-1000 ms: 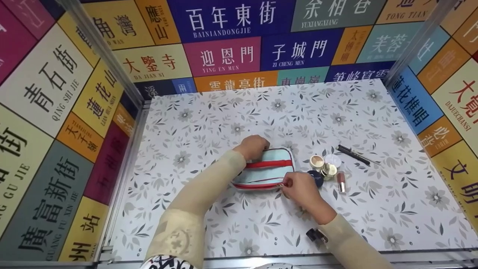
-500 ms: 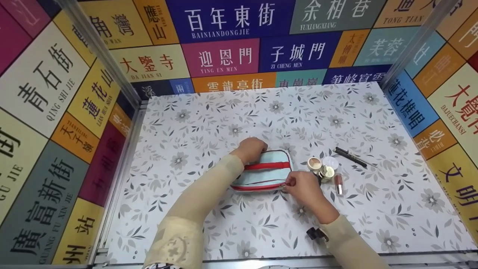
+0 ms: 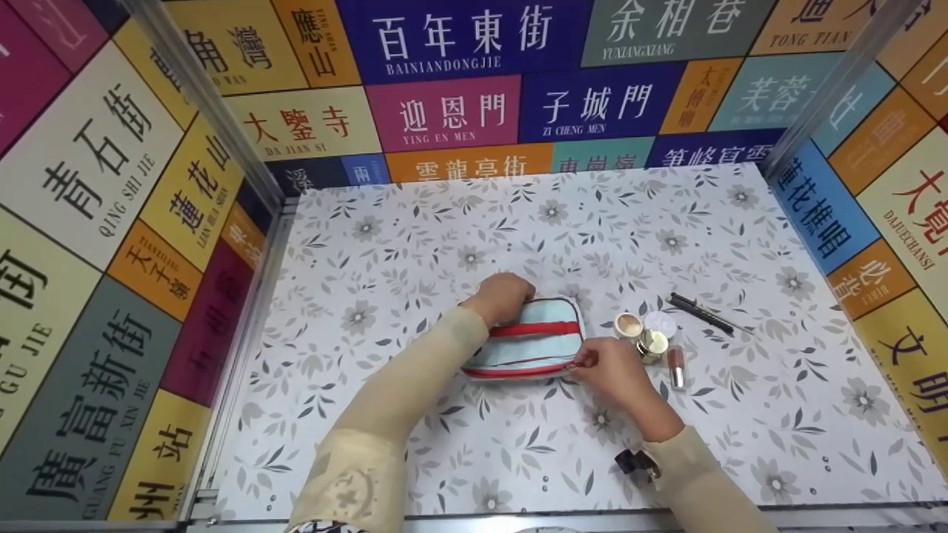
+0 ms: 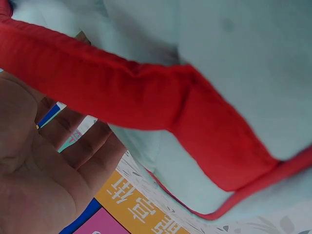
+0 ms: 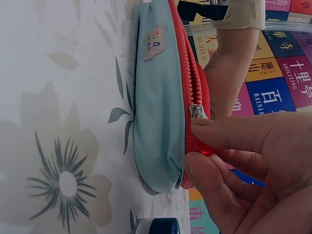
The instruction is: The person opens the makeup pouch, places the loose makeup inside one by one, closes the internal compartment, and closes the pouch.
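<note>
A light-blue cosmetic bag (image 3: 535, 348) with red trim and a red strap (image 3: 537, 328) lies mid-table. My left hand (image 3: 501, 297) holds its far left side; in the left wrist view its fingers (image 4: 90, 146) reach behind the strap, their tips hidden. My right hand (image 3: 611, 372) is at the front right corner, thumb and forefinger pinching the zipper pull (image 5: 204, 148). The metal slider (image 5: 196, 111) sits just above the thumb in the right wrist view, and two rows of red teeth part beyond it. A small label (image 5: 155, 43) marks the bag's side.
Right of the bag sit an open compact (image 3: 628, 324), a gold-rimmed jar (image 3: 653, 342), a clear round lid (image 3: 661, 323) and a lip gloss tube (image 3: 677, 368). Dark pencils (image 3: 702, 314) lie farther right. A navy-lidded container (image 5: 164, 225) shows in the right wrist view. Printed walls surround the flowered table (image 3: 415, 244).
My right hand has shifted slightly right along the bag's front edge with the zipper pull. The left hand stays at the far left side. A dark round container is now hidden behind my right hand.
</note>
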Demonstrator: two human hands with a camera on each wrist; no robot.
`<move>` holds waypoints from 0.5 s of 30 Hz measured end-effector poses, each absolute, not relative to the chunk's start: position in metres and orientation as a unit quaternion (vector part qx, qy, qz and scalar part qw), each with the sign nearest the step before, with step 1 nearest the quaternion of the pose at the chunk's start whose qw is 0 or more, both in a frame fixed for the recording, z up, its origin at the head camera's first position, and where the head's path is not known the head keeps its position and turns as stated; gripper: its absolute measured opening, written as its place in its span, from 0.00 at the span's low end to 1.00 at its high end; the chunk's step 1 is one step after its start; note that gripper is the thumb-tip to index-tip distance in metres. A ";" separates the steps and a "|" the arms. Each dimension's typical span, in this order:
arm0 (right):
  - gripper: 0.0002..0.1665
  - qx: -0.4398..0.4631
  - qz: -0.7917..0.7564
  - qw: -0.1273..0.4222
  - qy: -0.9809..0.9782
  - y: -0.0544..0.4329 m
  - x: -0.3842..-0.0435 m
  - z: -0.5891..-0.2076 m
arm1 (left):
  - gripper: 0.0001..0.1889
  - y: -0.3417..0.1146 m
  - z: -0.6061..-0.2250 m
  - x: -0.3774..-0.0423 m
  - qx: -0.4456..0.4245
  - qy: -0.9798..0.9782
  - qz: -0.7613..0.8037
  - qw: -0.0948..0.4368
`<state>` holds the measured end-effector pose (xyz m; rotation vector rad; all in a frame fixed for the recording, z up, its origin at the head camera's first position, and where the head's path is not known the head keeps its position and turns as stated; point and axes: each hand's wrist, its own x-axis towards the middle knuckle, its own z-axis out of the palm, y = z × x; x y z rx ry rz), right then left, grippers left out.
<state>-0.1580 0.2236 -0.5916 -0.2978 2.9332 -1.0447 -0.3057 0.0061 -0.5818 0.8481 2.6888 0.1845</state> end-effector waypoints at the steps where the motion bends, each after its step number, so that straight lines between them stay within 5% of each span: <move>1: 0.12 -0.094 -0.337 0.007 0.937 0.224 -0.158 -0.591 | 0.12 0.006 -0.581 -0.305 0.295 0.940 0.069 0.158; 15: 0.11 -0.076 -0.362 -0.012 0.929 0.236 -0.162 -0.592 | 0.12 0.005 -0.579 -0.301 0.302 0.940 0.070 0.146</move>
